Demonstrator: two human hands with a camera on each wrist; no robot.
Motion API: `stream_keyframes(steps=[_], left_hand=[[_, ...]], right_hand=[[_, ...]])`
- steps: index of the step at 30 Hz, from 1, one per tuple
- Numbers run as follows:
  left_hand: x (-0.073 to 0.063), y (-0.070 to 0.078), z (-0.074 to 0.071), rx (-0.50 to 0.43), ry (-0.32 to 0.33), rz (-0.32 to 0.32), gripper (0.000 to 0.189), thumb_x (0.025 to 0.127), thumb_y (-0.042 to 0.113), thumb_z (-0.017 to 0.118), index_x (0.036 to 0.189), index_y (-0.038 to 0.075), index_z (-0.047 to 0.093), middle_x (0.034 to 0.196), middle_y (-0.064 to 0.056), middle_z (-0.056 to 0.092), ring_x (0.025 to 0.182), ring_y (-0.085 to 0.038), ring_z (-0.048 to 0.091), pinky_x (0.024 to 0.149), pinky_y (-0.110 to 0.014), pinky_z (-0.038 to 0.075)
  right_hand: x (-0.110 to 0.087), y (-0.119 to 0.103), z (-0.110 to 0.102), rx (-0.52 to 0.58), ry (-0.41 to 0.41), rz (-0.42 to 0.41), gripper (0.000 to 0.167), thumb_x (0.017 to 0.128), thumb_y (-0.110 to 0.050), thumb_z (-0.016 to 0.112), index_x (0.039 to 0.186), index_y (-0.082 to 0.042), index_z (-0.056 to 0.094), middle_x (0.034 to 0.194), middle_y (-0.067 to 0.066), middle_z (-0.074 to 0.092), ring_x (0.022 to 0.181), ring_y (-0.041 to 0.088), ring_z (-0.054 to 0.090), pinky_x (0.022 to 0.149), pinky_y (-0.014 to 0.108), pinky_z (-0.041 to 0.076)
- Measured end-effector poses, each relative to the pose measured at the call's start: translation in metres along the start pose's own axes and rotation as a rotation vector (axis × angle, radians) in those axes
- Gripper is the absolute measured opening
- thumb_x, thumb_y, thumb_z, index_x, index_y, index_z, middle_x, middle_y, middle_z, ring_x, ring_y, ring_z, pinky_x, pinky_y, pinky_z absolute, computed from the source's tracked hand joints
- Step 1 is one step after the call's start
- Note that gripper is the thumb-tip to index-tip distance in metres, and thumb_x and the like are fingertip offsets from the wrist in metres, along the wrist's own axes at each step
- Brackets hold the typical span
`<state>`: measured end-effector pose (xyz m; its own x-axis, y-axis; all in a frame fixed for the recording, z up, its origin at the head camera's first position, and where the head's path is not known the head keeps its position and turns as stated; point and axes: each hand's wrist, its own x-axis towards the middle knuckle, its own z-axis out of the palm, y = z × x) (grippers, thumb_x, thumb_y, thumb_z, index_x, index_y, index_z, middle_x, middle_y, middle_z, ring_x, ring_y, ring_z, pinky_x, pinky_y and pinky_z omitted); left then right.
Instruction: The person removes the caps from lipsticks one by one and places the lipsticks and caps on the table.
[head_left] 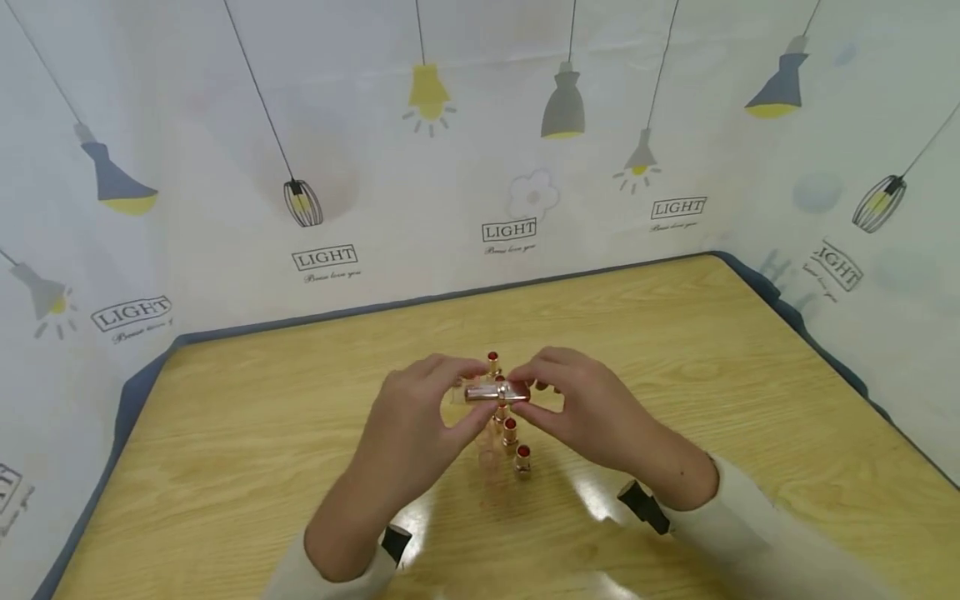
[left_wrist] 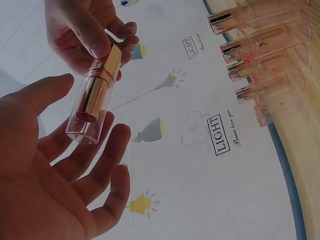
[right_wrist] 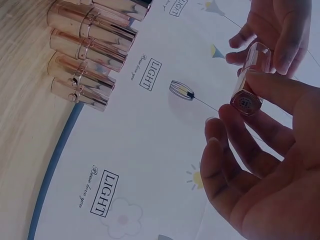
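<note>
A rose-gold lipstick tube (head_left: 497, 392) with a clear cap lies sideways between both hands, above the table. My left hand (head_left: 420, 408) pinches its clear-capped end between thumb and fingers. At the other end, my right hand (head_left: 588, 400) grips the metallic base with thumb and index finger. The right wrist view shows the base's end face with a small round label (right_wrist: 245, 103), while the other right fingers curl loosely below. Through the clear cap (left_wrist: 82, 132) in the left wrist view, the shiny inner barrel shows.
Several similar lipstick tubes (head_left: 523, 458) stand in a row on the wooden table (head_left: 262, 433), just under and in front of the hands. Their metallic ends (right_wrist: 100, 92) point up, their clear parts down. A lamp-printed cloth (head_left: 450, 183) surrounds the table's back and sides.
</note>
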<state>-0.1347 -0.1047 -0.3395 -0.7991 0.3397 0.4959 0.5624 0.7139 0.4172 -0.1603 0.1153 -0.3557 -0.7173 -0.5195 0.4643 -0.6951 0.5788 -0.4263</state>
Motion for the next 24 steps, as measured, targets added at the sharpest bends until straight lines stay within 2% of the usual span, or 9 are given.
stream_keyframes(steps=[3,8,15,20,24], left_hand=[[0.000,0.001,0.001,0.003,-0.017,0.006,0.030,0.083,0.027,0.083,0.110,0.018,0.072,0.102,0.005,0.073,0.090,-0.015,0.069,0.085,-0.041,0.053],[0.000,0.000,0.002,0.036,-0.049,-0.005,0.029,0.083,0.028,0.083,0.109,0.019,0.074,0.100,0.007,0.073,0.085,-0.013,0.067,0.083,-0.036,0.054],[0.005,-0.002,0.001,0.056,-0.066,-0.012,0.027,0.082,0.030,0.084,0.107,0.021,0.076,0.095,0.009,0.073,0.076,-0.009,0.065,0.067,-0.026,0.051],[0.010,-0.001,0.001,0.027,-0.089,-0.017,0.025,0.082,0.030,0.084,0.104,0.021,0.076,0.092,0.010,0.072,0.075,-0.007,0.064,0.065,-0.023,0.049],[0.010,0.000,0.001,0.011,-0.108,-0.010,0.025,0.082,0.030,0.084,0.104,0.020,0.076,0.090,0.010,0.071,0.074,-0.005,0.062,0.064,-0.022,0.048]], right_hand=[[-0.002,-0.002,0.002,0.002,0.004,-0.004,0.023,0.084,-0.019,0.082,0.104,-0.013,0.074,0.093,-0.008,0.067,0.088,0.007,0.061,0.076,0.027,0.054],[-0.003,-0.004,0.002,-0.019,0.006,-0.016,0.024,0.083,-0.020,0.083,0.105,-0.013,0.074,0.094,-0.007,0.067,0.088,0.007,0.061,0.076,0.027,0.055],[0.001,-0.005,-0.004,-0.064,0.013,-0.041,0.027,0.083,-0.022,0.083,0.107,-0.014,0.074,0.096,-0.007,0.067,0.090,0.008,0.062,0.076,0.027,0.055],[0.004,-0.005,-0.008,-0.079,-0.038,-0.023,0.035,0.083,-0.025,0.083,0.116,-0.017,0.073,0.097,-0.007,0.067,0.088,0.008,0.062,0.074,0.026,0.054],[0.004,-0.007,-0.012,-0.078,-0.077,0.004,0.030,0.084,-0.027,0.082,0.111,-0.019,0.075,0.092,-0.009,0.065,0.081,0.005,0.057,0.069,0.022,0.050]])
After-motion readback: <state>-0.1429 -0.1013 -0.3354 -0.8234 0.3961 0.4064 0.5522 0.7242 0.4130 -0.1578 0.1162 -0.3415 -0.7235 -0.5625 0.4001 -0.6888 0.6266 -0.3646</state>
